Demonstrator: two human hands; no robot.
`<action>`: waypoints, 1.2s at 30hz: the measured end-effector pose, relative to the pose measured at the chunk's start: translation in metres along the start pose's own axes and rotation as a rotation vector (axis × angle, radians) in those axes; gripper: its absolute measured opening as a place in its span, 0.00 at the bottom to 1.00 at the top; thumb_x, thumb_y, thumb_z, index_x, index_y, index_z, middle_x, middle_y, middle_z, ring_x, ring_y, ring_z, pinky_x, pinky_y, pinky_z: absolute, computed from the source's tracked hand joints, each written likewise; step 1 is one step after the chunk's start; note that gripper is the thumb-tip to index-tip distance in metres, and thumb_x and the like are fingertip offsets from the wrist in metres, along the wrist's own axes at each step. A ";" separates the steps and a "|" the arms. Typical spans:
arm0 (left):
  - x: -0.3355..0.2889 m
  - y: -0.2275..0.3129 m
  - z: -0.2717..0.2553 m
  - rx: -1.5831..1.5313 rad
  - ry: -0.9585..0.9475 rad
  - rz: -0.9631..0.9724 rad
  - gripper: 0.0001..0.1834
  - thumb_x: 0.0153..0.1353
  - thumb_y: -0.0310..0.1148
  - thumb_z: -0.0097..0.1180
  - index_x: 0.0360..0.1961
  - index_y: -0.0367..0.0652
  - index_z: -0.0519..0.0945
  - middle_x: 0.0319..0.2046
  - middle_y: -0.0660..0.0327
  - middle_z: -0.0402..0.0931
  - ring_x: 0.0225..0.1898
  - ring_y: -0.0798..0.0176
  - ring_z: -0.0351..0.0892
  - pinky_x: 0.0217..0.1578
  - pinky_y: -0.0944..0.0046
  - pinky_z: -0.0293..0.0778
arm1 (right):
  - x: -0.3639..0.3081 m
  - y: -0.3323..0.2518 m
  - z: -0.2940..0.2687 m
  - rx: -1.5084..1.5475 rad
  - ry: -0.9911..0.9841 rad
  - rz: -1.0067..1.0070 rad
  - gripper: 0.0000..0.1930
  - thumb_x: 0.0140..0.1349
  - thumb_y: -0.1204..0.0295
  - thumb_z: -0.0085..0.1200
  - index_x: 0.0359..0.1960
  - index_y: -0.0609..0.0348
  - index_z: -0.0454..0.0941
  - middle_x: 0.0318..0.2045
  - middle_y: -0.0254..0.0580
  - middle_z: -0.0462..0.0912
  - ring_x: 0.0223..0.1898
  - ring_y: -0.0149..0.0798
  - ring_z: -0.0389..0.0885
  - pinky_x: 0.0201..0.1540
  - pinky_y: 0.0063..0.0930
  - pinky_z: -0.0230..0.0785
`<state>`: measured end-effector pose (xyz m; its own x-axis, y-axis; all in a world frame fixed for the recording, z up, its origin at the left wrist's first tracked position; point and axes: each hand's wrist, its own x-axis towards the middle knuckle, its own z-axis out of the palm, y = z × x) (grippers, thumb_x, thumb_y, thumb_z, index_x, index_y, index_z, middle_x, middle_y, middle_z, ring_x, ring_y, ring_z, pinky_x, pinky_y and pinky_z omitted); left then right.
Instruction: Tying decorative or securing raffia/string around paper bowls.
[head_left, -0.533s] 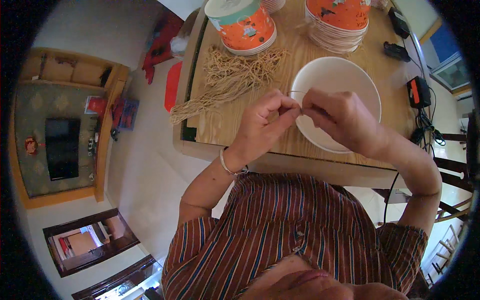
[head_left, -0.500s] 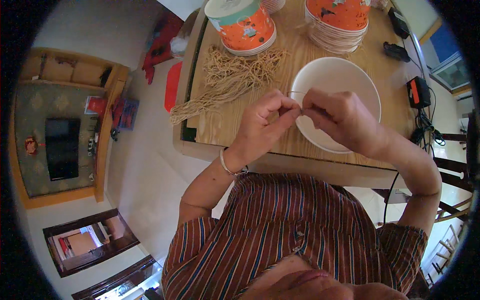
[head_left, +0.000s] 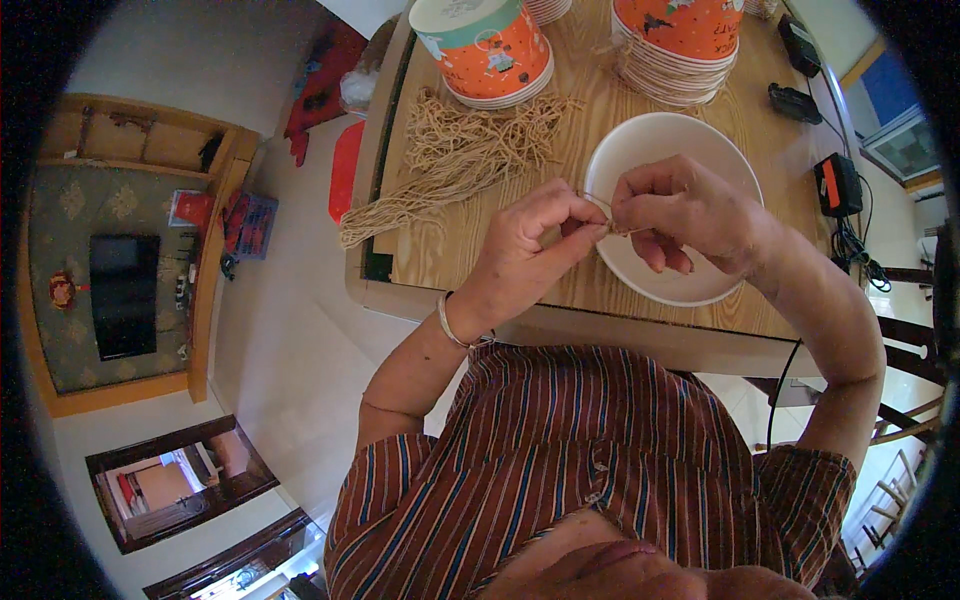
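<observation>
My left hand pinches a thin tan string between thumb and forefinger. Close against it, my right hand has thumb and forefinger together on the same string, the other fingers curled loosely below. A short loop of string shows between the two hands. Both hands are over the left side of a white round tub, whose inside is partly hidden by my right hand. Left of it on the wooden table lies a bundle of tan string, tangled at the far end and straighter toward the near left.
Orange printed paper tubs stand at the far side, one stack behind the string and another stack behind the white tub. Black adapters and cables lie along the right edge. A red stool is beyond the table's left edge.
My right hand has turned and its lower fingers have opened out, while its thumb and forefinger stay near my left fingertips. My left hand has barely moved.
</observation>
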<state>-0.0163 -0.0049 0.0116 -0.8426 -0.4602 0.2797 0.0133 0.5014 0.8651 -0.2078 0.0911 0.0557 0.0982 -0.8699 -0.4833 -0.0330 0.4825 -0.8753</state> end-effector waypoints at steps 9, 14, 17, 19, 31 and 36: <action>-0.005 -0.002 0.007 -0.072 0.050 -0.044 0.05 0.57 0.21 0.60 0.35 0.39 0.82 0.26 0.65 0.71 0.29 0.71 0.69 0.33 0.70 0.66 | 0.002 0.009 -0.008 0.156 -0.065 -0.121 0.08 0.64 0.69 0.51 0.32 0.62 0.77 0.17 0.35 0.75 0.15 0.26 0.71 0.16 0.20 0.64; -0.009 -0.009 0.010 -0.222 0.064 -0.165 0.04 0.58 0.22 0.59 0.36 0.38 0.81 0.27 0.67 0.70 0.30 0.73 0.68 0.32 0.72 0.64 | -0.002 0.017 0.000 -0.179 -0.018 -0.181 0.05 0.65 0.72 0.50 0.37 0.60 0.73 0.22 0.34 0.76 0.20 0.23 0.72 0.22 0.18 0.66; -0.009 -0.007 0.012 -0.261 0.089 -0.189 0.04 0.59 0.23 0.58 0.36 0.38 0.81 0.27 0.67 0.70 0.30 0.74 0.67 0.32 0.72 0.64 | 0.001 0.033 0.002 -0.389 0.033 -0.328 0.06 0.65 0.72 0.51 0.39 0.60 0.72 0.23 0.38 0.78 0.23 0.29 0.76 0.25 0.26 0.69; -0.008 -0.009 0.013 -0.258 0.110 -0.163 0.04 0.60 0.24 0.57 0.36 0.37 0.81 0.27 0.67 0.70 0.30 0.74 0.67 0.31 0.72 0.63 | 0.003 0.042 0.005 -0.513 0.073 -0.479 0.08 0.65 0.71 0.52 0.41 0.60 0.72 0.22 0.41 0.78 0.24 0.34 0.79 0.26 0.33 0.71; -0.007 -0.006 0.010 -0.252 0.074 -0.165 0.05 0.60 0.23 0.57 0.37 0.37 0.80 0.28 0.66 0.71 0.30 0.73 0.68 0.33 0.71 0.65 | -0.001 0.029 0.016 -0.465 0.320 -0.679 0.08 0.60 0.75 0.56 0.39 0.61 0.72 0.24 0.49 0.80 0.30 0.49 0.84 0.32 0.39 0.74; -0.005 -0.006 0.006 -0.169 0.055 -0.130 0.05 0.59 0.23 0.58 0.38 0.36 0.81 0.28 0.65 0.71 0.30 0.72 0.68 0.33 0.70 0.66 | -0.002 0.028 0.017 -0.758 0.396 -0.746 0.05 0.62 0.73 0.54 0.36 0.59 0.72 0.26 0.54 0.80 0.31 0.58 0.81 0.29 0.43 0.74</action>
<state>-0.0154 -0.0005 0.0026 -0.8125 -0.5548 0.1791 0.0001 0.3071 0.9517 -0.1921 0.1079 0.0328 0.0290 -0.9503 0.3099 -0.7048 -0.2393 -0.6678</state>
